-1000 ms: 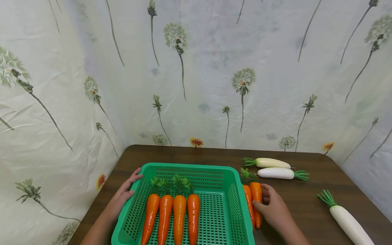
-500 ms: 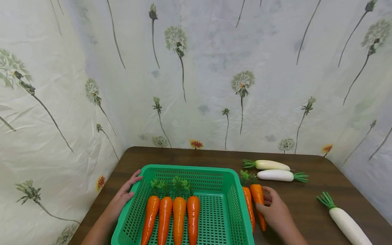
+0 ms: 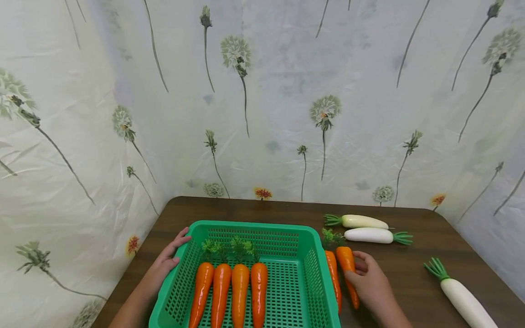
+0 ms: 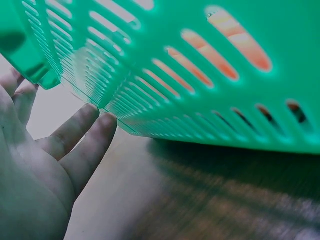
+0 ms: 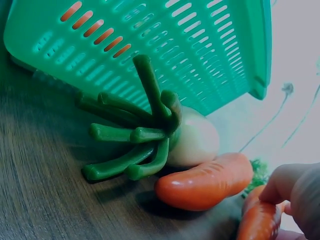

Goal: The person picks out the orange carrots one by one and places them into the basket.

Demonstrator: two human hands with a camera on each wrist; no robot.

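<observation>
My right hand (image 3: 371,284) pinches an orange carrot (image 3: 347,264) just right of the green plastic basket (image 3: 254,224). In the right wrist view, thumb and fingers meet on that carrot (image 5: 257,222). A second carrot (image 3: 333,275) lies between it and the basket's right wall, with leafy green tops (image 3: 330,237) behind. My left hand (image 3: 162,266) rests on the basket's left side. The left wrist view shows its fingers (image 4: 95,145) extended, tips at the slotted wall (image 4: 165,115). Inside the basket, several carrots (image 3: 239,291) lie side by side, leaves toward the back.
Two white radishes (image 3: 369,235) lie on the brown table (image 3: 246,207) at the back right, pointing opposite ways. Another radish (image 3: 467,298) lies at the far right. A radish with thick green stalks (image 5: 192,137) sits beside the basket in the right wrist view. Flowered sheeting (image 3: 279,114) hangs behind.
My right hand has shifted slightly right with its carrot, whose tip has swung away from the neighbouring carrot, widening the gap. My left hand and the basket have stayed put.
</observation>
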